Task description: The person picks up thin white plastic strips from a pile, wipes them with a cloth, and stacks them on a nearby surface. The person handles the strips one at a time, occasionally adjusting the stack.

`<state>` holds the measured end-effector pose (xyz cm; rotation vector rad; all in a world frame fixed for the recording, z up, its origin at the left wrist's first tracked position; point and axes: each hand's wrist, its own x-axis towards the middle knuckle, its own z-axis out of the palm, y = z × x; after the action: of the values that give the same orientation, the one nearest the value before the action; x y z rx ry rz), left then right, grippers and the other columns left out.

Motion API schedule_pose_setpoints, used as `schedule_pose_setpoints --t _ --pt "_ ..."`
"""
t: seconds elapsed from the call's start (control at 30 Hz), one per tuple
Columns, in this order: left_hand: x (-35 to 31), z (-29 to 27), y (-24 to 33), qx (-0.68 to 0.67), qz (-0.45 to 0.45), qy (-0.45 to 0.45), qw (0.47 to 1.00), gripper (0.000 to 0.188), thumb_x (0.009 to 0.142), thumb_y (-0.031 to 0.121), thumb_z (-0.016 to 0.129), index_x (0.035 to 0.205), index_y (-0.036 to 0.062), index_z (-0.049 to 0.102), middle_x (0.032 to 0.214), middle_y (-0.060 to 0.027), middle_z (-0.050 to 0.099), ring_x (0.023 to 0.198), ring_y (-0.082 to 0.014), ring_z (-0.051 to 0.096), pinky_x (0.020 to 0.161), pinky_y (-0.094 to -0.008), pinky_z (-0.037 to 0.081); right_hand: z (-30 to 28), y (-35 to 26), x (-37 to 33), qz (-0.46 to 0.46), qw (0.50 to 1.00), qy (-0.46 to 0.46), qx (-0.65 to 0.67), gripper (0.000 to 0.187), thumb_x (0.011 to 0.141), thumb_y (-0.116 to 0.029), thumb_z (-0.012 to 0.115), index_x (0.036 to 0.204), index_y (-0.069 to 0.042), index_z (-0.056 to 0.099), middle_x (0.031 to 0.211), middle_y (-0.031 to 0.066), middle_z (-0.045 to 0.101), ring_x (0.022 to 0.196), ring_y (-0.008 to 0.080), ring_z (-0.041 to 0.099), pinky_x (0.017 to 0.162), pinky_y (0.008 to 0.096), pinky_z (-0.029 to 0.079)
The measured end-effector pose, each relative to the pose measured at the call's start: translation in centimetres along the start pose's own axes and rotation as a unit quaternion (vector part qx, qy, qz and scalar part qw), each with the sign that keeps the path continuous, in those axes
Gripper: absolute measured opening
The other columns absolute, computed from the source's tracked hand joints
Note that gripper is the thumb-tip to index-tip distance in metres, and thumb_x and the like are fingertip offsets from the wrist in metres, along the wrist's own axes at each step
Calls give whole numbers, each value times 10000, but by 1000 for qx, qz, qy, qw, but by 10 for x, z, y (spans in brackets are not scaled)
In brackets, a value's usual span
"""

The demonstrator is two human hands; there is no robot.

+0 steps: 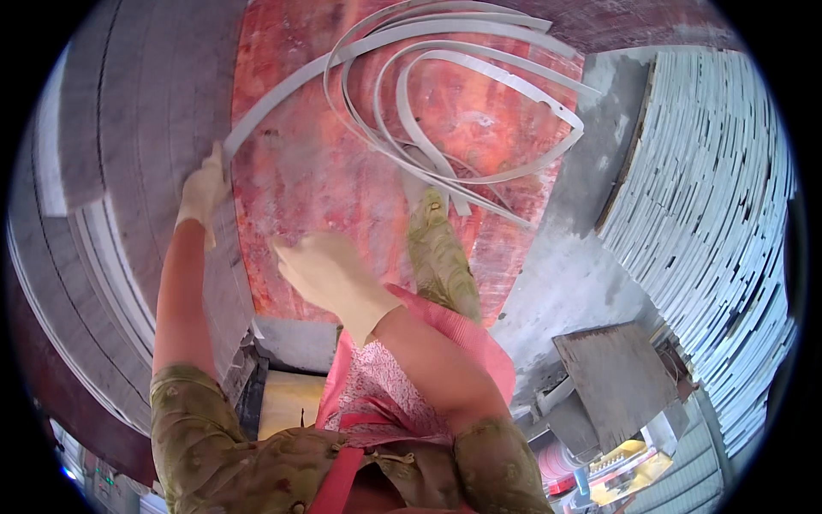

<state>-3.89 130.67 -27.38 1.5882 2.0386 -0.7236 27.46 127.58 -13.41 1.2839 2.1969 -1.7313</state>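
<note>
My left hand, in a cream glove, grips the near end of a long flat grey strip at the left border of a red-stained board. From there the strip arcs away and to the right. My right hand, gloved likewise, hovers in front of my body over the board's near part. Its fingers are curled together, slightly blurred, and whatever they may hold is hidden. More pale strips lie in loose loops on the far half of the red-stained board.
Long grey planks or sheets are layered along the left. A big stack of thin pale strips stands at the right. Near the lower right are a worn brown board and a pink-red roll. My leg reaches onto the red board.
</note>
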Motion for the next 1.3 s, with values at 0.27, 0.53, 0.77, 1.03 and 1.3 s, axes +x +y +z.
schedule_pose_setpoints --t 0.27,0.53,0.77,1.03,1.3 --pt "-218 131 -36 -316 -93 -103 939 464 1085 375 456 1442 93 546 1369 -234 643 1280 -416 597 1042 -486 459 31 -7 -6 -30 989 -109 -99 387 1022 -305 535 1337 -95 613 976 203 719 907 421 687 792 544 545" --pt "-327 240 -22 -598 -301 -191 718 332 1091 367 485 1233 86 593 921 -89 669 788 -203 670 722 -367 553 74 50 -3 -99 986 -2 -135 422 988 -245 561 1354 -39 604 1111 236 699 1054 408 663 920 530 526" --pt "-334 273 -9 -749 -294 -153 574 311 1107 327 451 1117 38 563 778 -52 574 602 -145 567 570 -311 499 48 146 84 34 916 105 -387 934 816 -410 825 1553 -13 413 1561 282 456 1484 385 409 1238 492 294" --pt "-365 281 -9 -704 -310 -213 603 392 1116 368 412 1206 57 632 812 -47 630 618 -139 598 617 -298 510 57 214 120 20 891 9 -454 485 919 -382 728 1269 -51 667 890 194 739 868 410 709 818 519 542" --pt "-339 232 -8 -693 -275 -274 607 450 1141 387 366 1114 42 655 620 -4 535 439 -95 456 427 -272 369 -17 172 84 76 981 96 -152 397 1011 -390 588 1163 -47 719 963 188 739 919 378 689 851 447 530"
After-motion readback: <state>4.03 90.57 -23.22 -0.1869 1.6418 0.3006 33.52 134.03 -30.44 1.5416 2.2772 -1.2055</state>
